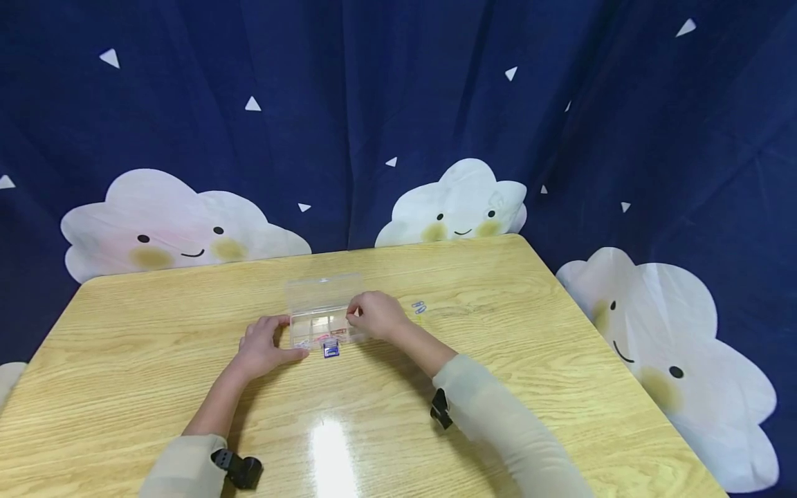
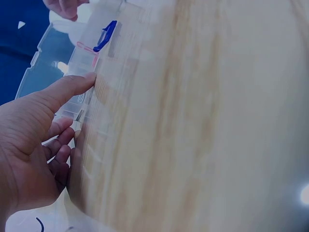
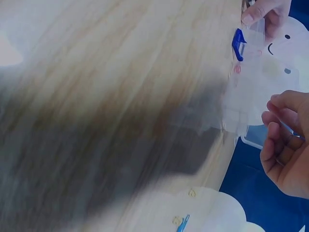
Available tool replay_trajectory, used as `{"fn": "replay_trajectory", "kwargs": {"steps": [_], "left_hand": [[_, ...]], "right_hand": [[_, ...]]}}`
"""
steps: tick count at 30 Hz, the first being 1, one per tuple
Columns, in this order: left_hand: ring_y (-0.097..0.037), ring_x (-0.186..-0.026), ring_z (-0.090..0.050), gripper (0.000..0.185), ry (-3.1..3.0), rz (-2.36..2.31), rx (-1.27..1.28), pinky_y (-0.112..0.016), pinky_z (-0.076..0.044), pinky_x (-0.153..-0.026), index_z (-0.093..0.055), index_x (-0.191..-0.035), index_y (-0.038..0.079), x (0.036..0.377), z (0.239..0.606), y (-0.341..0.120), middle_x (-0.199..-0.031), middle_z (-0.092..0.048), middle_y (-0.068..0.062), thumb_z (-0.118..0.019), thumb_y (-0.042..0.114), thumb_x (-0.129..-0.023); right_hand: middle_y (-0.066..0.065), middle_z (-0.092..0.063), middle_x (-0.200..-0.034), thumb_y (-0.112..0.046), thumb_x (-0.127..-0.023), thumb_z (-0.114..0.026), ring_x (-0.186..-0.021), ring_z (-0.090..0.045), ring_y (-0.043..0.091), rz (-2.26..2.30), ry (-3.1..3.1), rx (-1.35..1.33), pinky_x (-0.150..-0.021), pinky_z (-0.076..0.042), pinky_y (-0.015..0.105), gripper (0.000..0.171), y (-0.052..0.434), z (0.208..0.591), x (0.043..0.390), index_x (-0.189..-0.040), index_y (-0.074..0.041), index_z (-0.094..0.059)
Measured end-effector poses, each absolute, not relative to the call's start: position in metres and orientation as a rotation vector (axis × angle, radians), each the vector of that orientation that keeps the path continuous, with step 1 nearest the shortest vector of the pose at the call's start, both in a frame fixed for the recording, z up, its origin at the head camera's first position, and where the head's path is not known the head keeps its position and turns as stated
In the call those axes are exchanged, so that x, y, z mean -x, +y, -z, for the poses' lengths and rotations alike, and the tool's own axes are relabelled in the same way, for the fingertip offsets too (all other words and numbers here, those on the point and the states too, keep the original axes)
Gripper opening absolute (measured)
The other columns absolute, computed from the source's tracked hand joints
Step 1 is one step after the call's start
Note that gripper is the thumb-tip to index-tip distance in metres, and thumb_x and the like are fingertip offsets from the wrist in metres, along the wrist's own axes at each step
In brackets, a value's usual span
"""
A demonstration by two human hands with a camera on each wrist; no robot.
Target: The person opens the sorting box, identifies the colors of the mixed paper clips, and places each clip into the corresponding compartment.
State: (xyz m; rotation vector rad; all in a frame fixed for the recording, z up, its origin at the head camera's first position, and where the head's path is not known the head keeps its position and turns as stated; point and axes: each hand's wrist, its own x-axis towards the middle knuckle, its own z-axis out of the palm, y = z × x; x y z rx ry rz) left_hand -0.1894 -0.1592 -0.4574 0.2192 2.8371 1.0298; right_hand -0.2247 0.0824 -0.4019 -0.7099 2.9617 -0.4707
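Note:
A clear plastic compartment box [image 1: 311, 322] stands on the table with its transparent lid [image 1: 324, 292] raised at the back. At its front is a blue latch [image 1: 331, 348], and pink-red paper clips [image 1: 338, 331] lie inside. My left hand [image 1: 263, 348] steadies the box's left end, thumb along the front edge and fingers at the side. Over the right-hand compartments is my right hand [image 1: 376, 315], thumb and index finger together, the other fingers curled. A thin light-blue paper clip [image 3: 292, 131] shows among its fingers in the right wrist view, mostly hidden.
Blue paper clips [image 1: 419, 306] lie on the wooden table [image 1: 498, 346] right of the box, with small yellow pieces [image 3: 192, 192] close by. Behind the table hangs a dark blue curtain [image 1: 405, 83] with cloud prints.

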Motion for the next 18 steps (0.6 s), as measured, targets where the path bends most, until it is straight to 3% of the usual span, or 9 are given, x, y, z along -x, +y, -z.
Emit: {"fn": "replay_trajectory", "kwargs": {"steps": [18], "left_hand": [[-0.043, -0.12, -0.031, 0.082, 2.827, -1.028, -0.208, -0.056, -0.026, -0.094, -0.042, -0.134, 0.002, 0.189, 0.455, -0.158, -0.134, -0.04, -0.024, -0.076, 0.043, -0.073]], "right_hand": [[-0.004, -0.064, -0.074, -0.023, -0.087, -0.06, -0.063, -0.051, 0.007, 0.51, 3.019, 0.652, -0.053, -0.038, 0.021, 0.016, 0.11, 0.398, 0.234, -0.091, -0.016, -0.073]]}}
